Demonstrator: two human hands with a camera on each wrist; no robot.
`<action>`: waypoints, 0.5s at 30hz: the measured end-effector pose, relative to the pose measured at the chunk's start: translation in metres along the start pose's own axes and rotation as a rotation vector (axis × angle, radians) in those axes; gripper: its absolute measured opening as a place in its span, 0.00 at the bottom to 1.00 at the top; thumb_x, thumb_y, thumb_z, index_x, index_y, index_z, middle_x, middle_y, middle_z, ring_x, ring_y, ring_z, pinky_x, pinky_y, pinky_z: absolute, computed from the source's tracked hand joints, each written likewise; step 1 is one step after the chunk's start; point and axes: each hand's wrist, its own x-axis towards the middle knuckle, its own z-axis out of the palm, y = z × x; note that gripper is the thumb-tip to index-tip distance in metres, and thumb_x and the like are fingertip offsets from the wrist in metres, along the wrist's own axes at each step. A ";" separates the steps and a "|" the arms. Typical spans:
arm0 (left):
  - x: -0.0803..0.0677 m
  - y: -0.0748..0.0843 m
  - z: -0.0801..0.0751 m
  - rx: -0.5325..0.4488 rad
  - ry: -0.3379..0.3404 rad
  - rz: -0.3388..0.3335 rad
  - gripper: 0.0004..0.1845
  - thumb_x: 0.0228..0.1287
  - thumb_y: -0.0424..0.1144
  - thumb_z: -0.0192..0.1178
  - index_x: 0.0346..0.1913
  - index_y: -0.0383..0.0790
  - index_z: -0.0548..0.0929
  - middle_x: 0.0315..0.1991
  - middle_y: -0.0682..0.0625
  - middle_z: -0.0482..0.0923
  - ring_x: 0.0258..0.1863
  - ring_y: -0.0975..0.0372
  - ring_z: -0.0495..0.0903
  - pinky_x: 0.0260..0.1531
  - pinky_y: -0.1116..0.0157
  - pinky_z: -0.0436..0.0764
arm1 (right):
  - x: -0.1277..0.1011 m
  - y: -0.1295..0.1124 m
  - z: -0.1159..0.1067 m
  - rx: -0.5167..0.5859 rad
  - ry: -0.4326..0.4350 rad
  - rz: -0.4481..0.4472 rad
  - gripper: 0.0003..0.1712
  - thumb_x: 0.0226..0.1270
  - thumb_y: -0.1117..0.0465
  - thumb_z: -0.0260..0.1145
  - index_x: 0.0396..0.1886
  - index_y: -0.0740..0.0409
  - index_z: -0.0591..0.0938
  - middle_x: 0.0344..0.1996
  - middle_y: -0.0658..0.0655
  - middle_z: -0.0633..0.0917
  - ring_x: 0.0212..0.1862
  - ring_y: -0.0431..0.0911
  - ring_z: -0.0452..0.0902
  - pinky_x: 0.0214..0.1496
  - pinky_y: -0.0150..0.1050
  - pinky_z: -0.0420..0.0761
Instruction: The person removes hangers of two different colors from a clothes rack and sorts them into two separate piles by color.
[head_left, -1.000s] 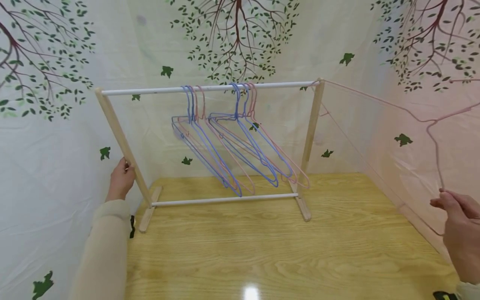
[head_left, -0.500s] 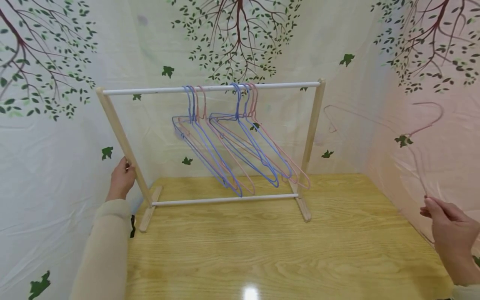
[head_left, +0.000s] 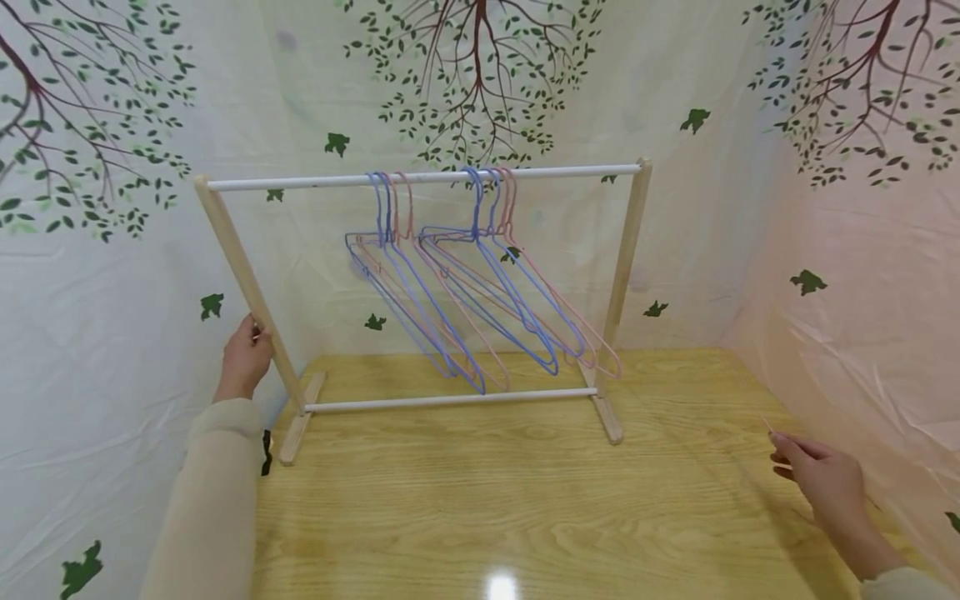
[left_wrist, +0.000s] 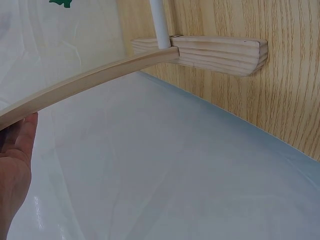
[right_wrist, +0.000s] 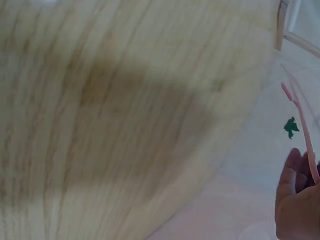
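Observation:
A small clothes rack, with wooden posts (head_left: 243,271) and white rods (head_left: 300,182), stands on the wooden table. My left hand (head_left: 246,360) holds its left post partway down; in the left wrist view the fingers lie against the wood and the thumb is hidden. Blue hangers (head_left: 477,204) and pink hangers (head_left: 410,208) hang in two groups from the top rod. Low at the right, apart from the rack, my right hand (head_left: 828,483) pinches a pink hanger (right_wrist: 306,132). That hanger is blurred and barely visible in the head view.
The rack's wooden feet (head_left: 607,418) rest on the table (head_left: 465,483). Pale sheets (head_left: 862,350) printed with trees and green leaf shapes enclose the table at the back and sides. A dark strap-like piece (head_left: 266,452) shows beside the left sleeve.
My right hand has moved left and down over the table's right side, and the pink hanger swings down with it, out of clear sight. The left hand and the rack stay put.

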 end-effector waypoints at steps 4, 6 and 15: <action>-0.001 0.001 -0.001 -0.009 -0.010 0.000 0.19 0.79 0.36 0.35 0.64 0.29 0.64 0.65 0.26 0.65 0.63 0.35 0.66 0.61 0.38 0.69 | 0.006 0.010 -0.002 -0.091 -0.017 0.041 0.18 0.71 0.47 0.64 0.43 0.57 0.89 0.25 0.34 0.83 0.28 0.33 0.83 0.33 0.35 0.86; -0.001 0.000 -0.001 -0.009 -0.008 0.001 0.19 0.79 0.36 0.35 0.64 0.29 0.64 0.66 0.26 0.64 0.63 0.35 0.66 0.61 0.38 0.68 | 0.008 0.014 -0.003 -0.175 -0.017 0.052 0.29 0.73 0.45 0.61 0.52 0.69 0.84 0.27 0.41 0.85 0.28 0.35 0.83 0.34 0.36 0.87; -0.006 0.004 -0.003 -0.007 -0.017 -0.007 0.21 0.79 0.37 0.35 0.67 0.30 0.62 0.66 0.26 0.64 0.63 0.35 0.66 0.61 0.38 0.68 | 0.018 0.024 -0.012 -0.631 -0.088 -0.046 0.32 0.78 0.48 0.51 0.55 0.78 0.77 0.39 0.70 0.86 0.40 0.63 0.83 0.38 0.52 0.82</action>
